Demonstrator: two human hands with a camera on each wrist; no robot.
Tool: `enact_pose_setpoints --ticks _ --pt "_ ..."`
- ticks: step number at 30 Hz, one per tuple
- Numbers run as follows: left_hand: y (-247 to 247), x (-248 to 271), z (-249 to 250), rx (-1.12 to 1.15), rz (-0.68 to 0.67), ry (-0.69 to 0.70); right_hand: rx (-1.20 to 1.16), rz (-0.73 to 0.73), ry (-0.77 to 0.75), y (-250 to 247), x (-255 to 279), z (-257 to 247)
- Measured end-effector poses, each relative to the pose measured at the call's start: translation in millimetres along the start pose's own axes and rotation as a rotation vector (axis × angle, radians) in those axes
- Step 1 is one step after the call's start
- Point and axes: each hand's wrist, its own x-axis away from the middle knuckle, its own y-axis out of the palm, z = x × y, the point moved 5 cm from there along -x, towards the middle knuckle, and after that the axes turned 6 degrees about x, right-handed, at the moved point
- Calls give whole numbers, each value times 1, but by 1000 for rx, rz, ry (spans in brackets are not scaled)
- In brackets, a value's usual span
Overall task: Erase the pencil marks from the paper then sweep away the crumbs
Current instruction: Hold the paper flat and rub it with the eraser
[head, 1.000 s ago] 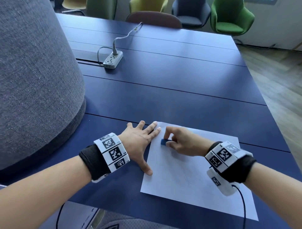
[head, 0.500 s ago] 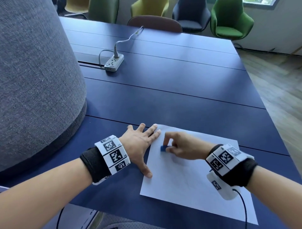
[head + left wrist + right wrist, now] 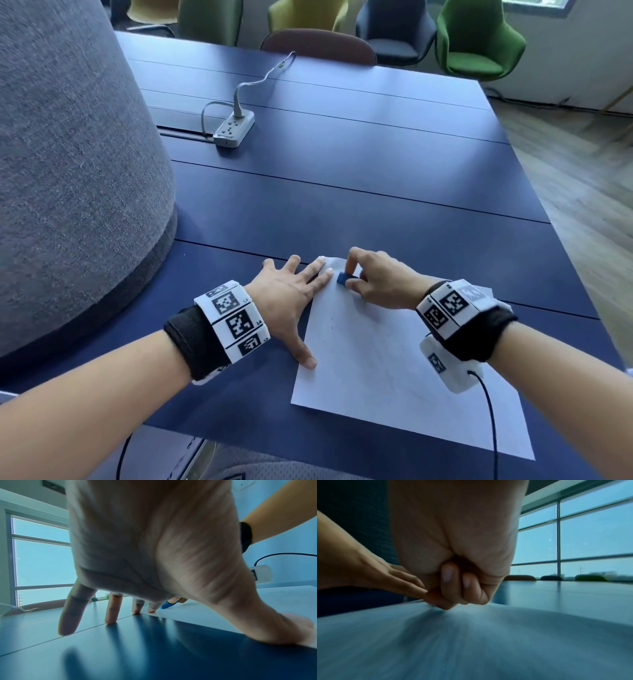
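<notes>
A white sheet of paper (image 3: 394, 370) lies on the dark blue table (image 3: 359, 192) near its front edge, with faint pencil marks and a small dark speck on it. My left hand (image 3: 291, 294) lies flat with spread fingers, index and thumb tips pressing the paper's left edge (image 3: 197, 616). My right hand (image 3: 373, 281) pinches a small blue eraser (image 3: 342, 278) against the paper's far left corner. From the left wrist view the eraser (image 3: 167, 605) shows just past my fingertips. The right wrist view shows curled fingers (image 3: 453, 586) on the paper; the eraser is hidden there.
A large grey fabric-covered round body (image 3: 68, 164) fills the left side over the table. A white power strip (image 3: 234, 128) with its cable lies far back. Several chairs (image 3: 476, 37) stand beyond the table. Wooden floor (image 3: 582, 171) lies to the right.
My right hand has slid the eraser up and slightly left towards the paper's far left corner. My left hand stays pressed on the paper's left edge.
</notes>
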Motion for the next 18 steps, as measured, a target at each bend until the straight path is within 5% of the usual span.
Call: enact_pose_setpoints --ticks 3,8,13,18 --pt "0 0 1 -10 -10 -2 -32 -63 -145 15 16 -18" --pt "-1 0 1 -16 -11 -4 -16 -9 -18 4 7 3" --pt "0 0 2 -21 -14 -10 2 -147 -183 17 23 -21" --pt "-1 1 1 -6 -14 -6 55 -18 -46 0 9 -5"
